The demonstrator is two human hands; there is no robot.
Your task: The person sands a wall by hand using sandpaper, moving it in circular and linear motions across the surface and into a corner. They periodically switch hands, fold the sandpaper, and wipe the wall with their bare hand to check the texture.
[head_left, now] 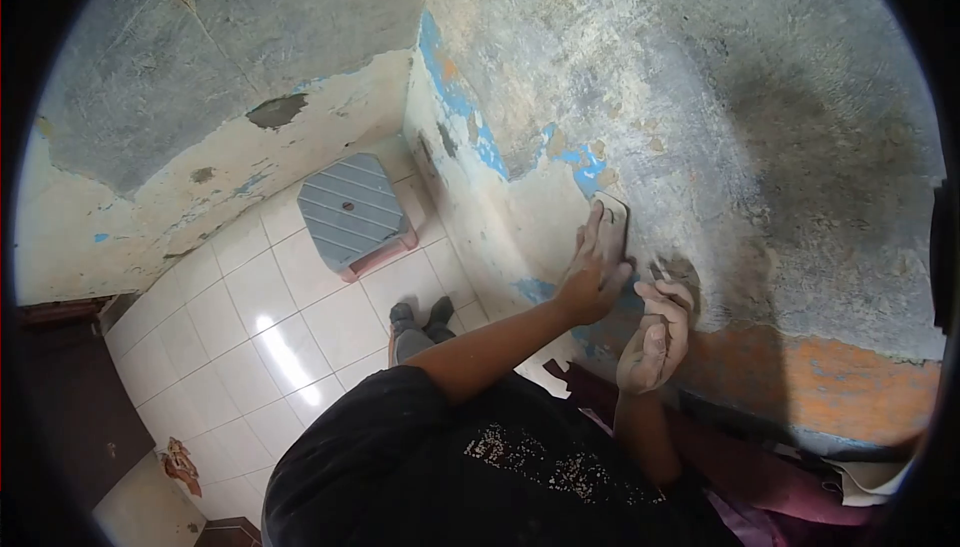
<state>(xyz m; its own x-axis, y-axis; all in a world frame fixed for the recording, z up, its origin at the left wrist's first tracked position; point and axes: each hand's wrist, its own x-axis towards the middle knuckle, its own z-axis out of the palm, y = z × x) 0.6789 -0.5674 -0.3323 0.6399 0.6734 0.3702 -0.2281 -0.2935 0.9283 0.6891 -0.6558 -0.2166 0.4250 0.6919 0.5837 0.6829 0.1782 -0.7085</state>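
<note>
My left hand (597,272) presses against the wall, its fingers lying along a pale, flat, round-cornered piece (616,211) held to the surface. Just below and to the right, my right hand (657,339) is curled close to the wall and coated in pale dust. A thin light tip shows by its fingers, but what it holds is hidden. The wall (690,147) around both hands is rough grey plaster, with cream paint and flaking blue patches (585,167) beside the left hand.
A grey-topped plastic stool (350,209) with a pinkish base stands on the white tiled floor (310,317) in the corner. Dark red cloth (720,462) lies at the lower right. Below the grey plaster runs an orange wall band (840,382). A dark door (75,407) is at far left.
</note>
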